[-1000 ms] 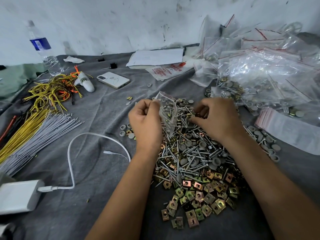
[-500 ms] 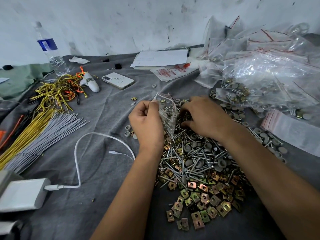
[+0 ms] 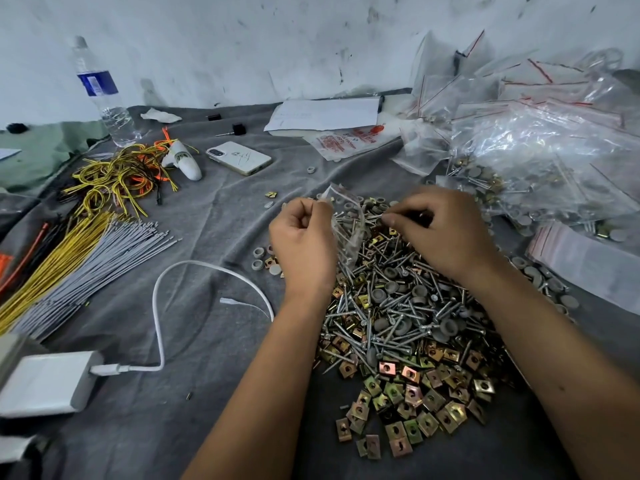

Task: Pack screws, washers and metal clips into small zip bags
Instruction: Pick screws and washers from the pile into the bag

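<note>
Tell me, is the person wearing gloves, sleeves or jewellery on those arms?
No. The left hand and right hand are bare, with no gloves and no rings visible on the fingers. Both forearms are uncovered as far as the picture shows: no sleeves, watch or wristbands in view.

Left hand [image 3: 304, 242]: fingers curled, pinching the top edge of a small zip bag [image 3: 346, 223], which hangs over the pile.
Right hand [image 3: 446, 230]: thumb and forefinger pinch a screw [image 3: 382, 215] just beside the bag's mouth.
Pile: screws [image 3: 391, 306] and grey washers [image 3: 391, 293] mixed; metal clips [image 3: 415, 393] spread at its near edge.
Surface: grey cloth [image 3: 214, 393].
Far right: filled bags [image 3: 540, 161] heaped; flat empty bags [image 3: 588, 261] near them.
Left: yellow wires [image 3: 114, 178], grey ties [image 3: 104, 261], water bottle [image 3: 104, 95], phone [image 3: 239, 157].
Near left: white charger [image 3: 45, 382] with its cable [image 3: 162, 323] plugged in.
</note>
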A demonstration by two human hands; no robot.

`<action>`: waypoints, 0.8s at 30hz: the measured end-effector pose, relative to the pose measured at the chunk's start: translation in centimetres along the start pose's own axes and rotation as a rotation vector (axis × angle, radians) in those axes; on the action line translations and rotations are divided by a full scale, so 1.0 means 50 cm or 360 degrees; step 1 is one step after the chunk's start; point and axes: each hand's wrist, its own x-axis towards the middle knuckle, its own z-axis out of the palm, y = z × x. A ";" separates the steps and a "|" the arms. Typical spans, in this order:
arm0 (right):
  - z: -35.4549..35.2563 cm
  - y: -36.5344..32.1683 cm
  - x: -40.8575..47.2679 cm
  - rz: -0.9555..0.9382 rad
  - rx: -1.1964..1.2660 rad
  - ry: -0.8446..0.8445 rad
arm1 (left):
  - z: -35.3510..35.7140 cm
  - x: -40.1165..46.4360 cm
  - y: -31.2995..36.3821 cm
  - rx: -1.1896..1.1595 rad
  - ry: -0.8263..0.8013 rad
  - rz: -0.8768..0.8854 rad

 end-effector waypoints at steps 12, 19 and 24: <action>0.015 -0.008 0.002 -0.0569 -0.0130 0.0132 | 0.008 -0.012 0.002 0.0091 -0.0276 -0.0024; 0.022 -0.004 -0.003 -0.0383 -0.0148 -0.0002 | -0.001 -0.001 0.003 0.0006 -0.0439 -0.0223; 0.015 0.002 -0.004 -0.0203 -0.0204 -0.0058 | -0.014 0.014 0.008 -0.0230 -0.0044 -0.0236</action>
